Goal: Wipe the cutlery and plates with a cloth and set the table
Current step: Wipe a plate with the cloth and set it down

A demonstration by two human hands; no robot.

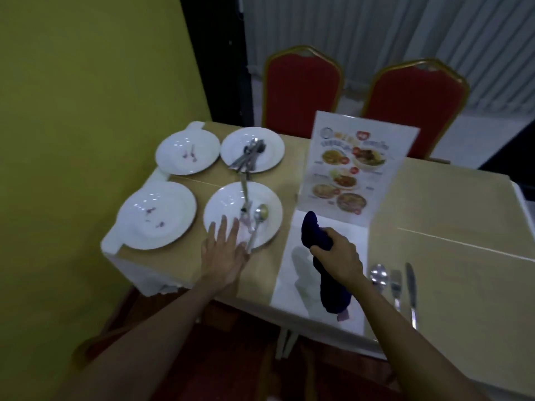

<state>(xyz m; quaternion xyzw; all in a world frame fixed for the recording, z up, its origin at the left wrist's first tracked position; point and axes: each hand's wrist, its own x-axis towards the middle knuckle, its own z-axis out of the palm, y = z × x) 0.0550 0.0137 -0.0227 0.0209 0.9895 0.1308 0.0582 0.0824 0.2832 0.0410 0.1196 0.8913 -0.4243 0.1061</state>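
Resting spread on the spoon-bearing plate, left hand; right hand grips cloth.

Two bare forearms, no sleeves or jewellery visible

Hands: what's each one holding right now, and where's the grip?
Right hand grips the dark blue cloth around its middle. Left hand holds nothing, open over the near plate.

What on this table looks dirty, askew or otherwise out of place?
The two left plates, far and near, carry reddish smears. A knife lies off the rim of the plate near the left hand, toward the far right plate, which holds piled cutlery.
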